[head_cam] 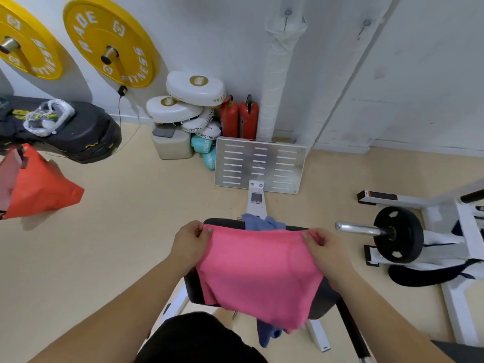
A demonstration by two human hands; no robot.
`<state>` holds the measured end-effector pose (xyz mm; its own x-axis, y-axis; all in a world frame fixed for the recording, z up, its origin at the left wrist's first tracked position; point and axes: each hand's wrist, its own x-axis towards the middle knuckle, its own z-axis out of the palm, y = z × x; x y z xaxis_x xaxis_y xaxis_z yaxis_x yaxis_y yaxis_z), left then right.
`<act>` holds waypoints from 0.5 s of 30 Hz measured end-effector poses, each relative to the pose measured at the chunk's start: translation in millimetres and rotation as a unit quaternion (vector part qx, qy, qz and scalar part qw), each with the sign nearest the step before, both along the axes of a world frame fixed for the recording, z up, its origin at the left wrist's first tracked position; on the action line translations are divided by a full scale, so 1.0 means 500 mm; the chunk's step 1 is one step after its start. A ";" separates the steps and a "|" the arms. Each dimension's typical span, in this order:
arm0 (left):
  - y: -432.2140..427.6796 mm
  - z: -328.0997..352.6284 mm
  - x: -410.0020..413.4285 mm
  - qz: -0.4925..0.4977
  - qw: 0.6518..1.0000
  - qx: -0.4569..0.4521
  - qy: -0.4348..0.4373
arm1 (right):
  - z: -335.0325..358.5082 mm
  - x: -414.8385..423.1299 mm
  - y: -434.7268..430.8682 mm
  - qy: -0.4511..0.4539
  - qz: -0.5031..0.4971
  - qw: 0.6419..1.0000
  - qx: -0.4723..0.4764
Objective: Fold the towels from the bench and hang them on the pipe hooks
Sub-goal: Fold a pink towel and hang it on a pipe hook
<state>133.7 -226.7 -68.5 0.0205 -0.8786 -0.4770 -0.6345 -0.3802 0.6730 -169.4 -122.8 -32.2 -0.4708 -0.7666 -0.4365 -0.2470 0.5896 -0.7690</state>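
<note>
A pink towel is stretched between my two hands over the black bench pad. My left hand pinches its upper left corner and my right hand pinches its upper right corner. The towel's lower part drapes down across the pad toward me. A blue towel lies on the bench beyond the pink one, and another blue piece hangs below the pink towel's near edge. A white wrapped pipe runs up the wall ahead, with a hook near its top and a second hook to the right.
A slotted metal footplate stands ahead of the bench. Two red fire extinguishers and stacked white pads sit by the wall. A barbell plate on a white rack is to the right. An orange bag hangs at left.
</note>
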 end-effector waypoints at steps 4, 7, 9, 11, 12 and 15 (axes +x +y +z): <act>-0.077 -0.059 -0.025 -0.039 0.996 0.036 -0.073 | -0.076 -0.028 -0.088 0.031 0.031 0.996 0.072; -0.103 -0.105 -0.035 -0.069 0.986 0.081 -0.127 | -0.138 -0.041 -0.114 0.054 0.082 0.986 0.132; -0.114 -0.125 -0.041 -0.089 0.978 0.110 -0.156 | -0.167 -0.046 -0.124 0.068 0.111 0.979 0.154; -0.127 -0.141 -0.047 -0.111 0.969 0.127 -0.181 | -0.192 -0.051 -0.134 0.080 0.133 0.973 0.172; -0.133 -0.147 -0.048 -0.124 0.965 0.132 -0.188 | -0.204 -0.053 -0.138 0.088 0.146 0.968 0.185; -0.147 -0.161 -0.057 -0.183 0.954 0.136 -0.194 | -0.230 -0.058 -0.150 0.093 0.170 0.956 0.221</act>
<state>105.2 -300.0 -148.9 -0.0423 -0.7059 -0.7071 -0.9394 -0.2129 0.2688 -198.4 -197.8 -147.5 -0.3287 -0.6484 -0.6867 -0.5898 0.7088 -0.3870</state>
